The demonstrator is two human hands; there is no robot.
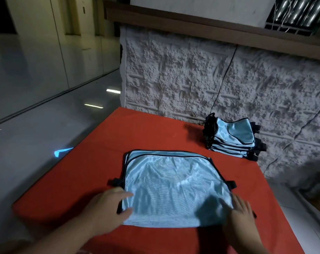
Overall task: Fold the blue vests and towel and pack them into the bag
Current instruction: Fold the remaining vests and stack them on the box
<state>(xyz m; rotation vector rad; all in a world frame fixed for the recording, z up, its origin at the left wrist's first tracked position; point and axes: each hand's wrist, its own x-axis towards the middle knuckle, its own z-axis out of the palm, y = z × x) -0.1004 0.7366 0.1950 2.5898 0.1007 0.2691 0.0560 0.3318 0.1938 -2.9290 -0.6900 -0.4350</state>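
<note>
Left hand (pixel 111 206) pinches the shiny light-blue mesh vest (pixel 172 189) at its near-left edge; right hand (pixel 241 213) presses flat near-right. Slippery fabric may slide, skewing the fold.

Place: an indoor lobby or corridor.
Evidence: glossy tiled floor (pixel 45 99), rough white stone-look wall (pixel 201 76), red-covered table (pixel 137 129).

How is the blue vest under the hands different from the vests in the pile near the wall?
The blue vest under the hands lies spread flat as a single piece; the pile of vests is folded small and stacked. The left hand and right hand touch the spread vest; nothing touches the pile. Both are shiny light blue with black trim, on the red table.
</note>
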